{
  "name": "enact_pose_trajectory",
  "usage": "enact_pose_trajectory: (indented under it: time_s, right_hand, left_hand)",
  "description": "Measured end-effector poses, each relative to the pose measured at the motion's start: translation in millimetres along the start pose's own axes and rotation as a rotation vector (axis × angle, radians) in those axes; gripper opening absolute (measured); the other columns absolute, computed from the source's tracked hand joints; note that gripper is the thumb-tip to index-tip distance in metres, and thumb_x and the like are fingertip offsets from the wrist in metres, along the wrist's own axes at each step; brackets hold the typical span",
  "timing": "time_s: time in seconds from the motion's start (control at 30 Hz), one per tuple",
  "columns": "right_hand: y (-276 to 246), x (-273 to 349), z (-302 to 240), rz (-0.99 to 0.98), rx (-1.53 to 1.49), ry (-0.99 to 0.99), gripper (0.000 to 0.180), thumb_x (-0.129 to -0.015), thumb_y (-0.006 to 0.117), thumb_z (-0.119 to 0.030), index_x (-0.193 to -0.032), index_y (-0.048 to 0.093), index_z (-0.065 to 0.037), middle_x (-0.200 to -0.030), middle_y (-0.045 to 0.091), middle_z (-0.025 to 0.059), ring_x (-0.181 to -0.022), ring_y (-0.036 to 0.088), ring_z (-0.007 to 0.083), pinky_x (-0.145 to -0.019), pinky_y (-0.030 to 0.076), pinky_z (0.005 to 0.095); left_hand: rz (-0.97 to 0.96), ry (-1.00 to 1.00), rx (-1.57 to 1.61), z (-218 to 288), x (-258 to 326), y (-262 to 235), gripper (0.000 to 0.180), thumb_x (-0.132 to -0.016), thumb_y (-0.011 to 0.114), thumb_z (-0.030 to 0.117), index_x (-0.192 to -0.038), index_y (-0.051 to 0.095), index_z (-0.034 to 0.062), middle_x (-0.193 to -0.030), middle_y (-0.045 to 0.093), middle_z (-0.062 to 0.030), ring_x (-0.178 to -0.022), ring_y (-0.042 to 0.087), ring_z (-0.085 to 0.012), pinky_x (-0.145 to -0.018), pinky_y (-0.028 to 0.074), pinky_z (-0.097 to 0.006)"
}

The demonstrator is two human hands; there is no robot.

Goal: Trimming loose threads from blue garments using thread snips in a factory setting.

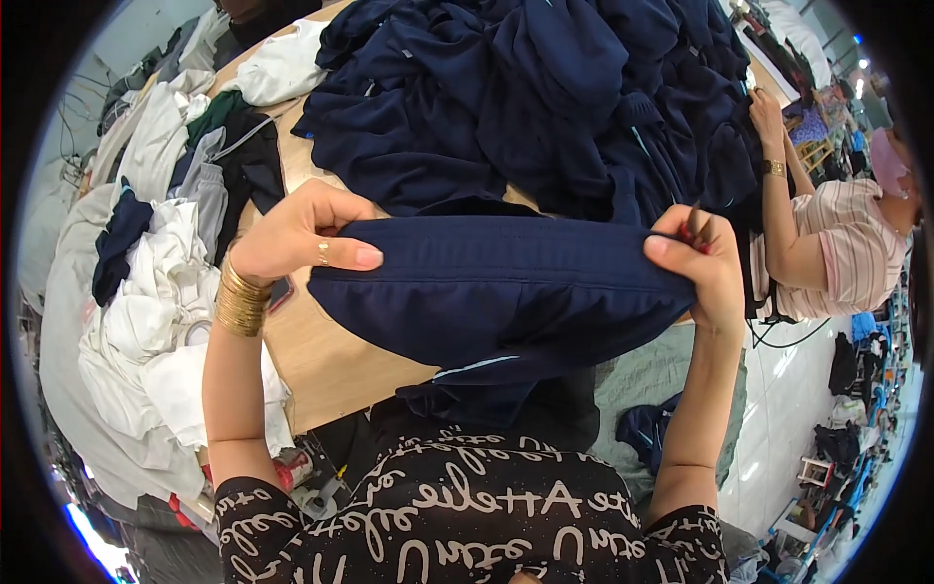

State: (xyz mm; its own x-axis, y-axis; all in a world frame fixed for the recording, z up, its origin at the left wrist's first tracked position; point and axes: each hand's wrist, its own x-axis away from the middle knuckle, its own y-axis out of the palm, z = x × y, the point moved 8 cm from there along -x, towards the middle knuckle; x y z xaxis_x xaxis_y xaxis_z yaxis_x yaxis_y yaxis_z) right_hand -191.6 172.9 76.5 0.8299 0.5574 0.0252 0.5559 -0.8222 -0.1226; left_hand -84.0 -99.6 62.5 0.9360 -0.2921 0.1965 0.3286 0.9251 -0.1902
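Note:
Stretched between my hands is a pair of navy trousers (506, 311), held up by its wide elastic waistband, with a pale blue stripe lower down. My left hand (311, 234) is closed on the left end of the waistband, thumb on the front. At the other end my right hand (700, 258) grips the band between thumb and fingers. A small dark-bladed tool with red on it, apparently thread snips (694, 226), is tucked in that same hand, partly hidden by the fingers. The trouser legs hang bunched toward my lap.
A large heap of navy garments (467, 97) covers the far part of the wooden table (336, 360). White and grey clothes (146, 321) pile up at the left. At the right, a co-worker in a striped top (846, 243) reaches to the heap. A dark garment (642, 433) lies on green cloth.

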Motion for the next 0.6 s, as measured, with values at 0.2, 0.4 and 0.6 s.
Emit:
enact_pose_trajectory:
  time_s: [0.2,0.4,0.6]
  right_hand:
    - [72.1,-2.8,10.5,-0.367,0.225,0.023,0.049,-0.069,0.075,-0.01,-0.116,0.06,-0.004,-0.104,0.063,0.0018,-0.086,0.055,0.0072,-0.073,0.04,0.018]
    - [66.3,-3.5,18.1,-0.326,0.11,0.027,0.018,-0.074,0.073,-0.013,-0.07,0.061,0.0,-0.064,0.052,-0.0051,-0.063,0.044,0.0013,-0.057,0.032,0.0191]
    - [-16.5,18.4,9.1,0.043,-0.184,0.108,0.011,-0.07,0.07,-0.002,-0.076,0.062,-0.002,-0.071,0.061,-0.0015,-0.063,0.053,0.0035,-0.059,0.041,0.0171]
  left_hand:
    - [0.045,0.433,-0.498,34.5,-32.2,52.8,0.032,-0.074,0.073,0.031,-0.079,0.063,0.0003,-0.065,0.049,-0.0056,-0.064,0.046,-0.0147,-0.056,0.037,-0.027]
    - [-0.272,0.056,-0.193,13.7,-49.4,66.9,0.03,-0.079,0.071,0.027,-0.077,0.06,-0.0007,-0.058,0.044,0.0054,-0.056,0.036,-0.0016,-0.047,0.03,-0.02]
    - [-0.192,-0.108,-0.193,16.4,-21.6,25.5,0.025,-0.076,0.074,0.02,-0.075,0.06,-0.0001,-0.064,0.049,0.0082,-0.059,0.039,0.0022,-0.048,0.031,-0.015]
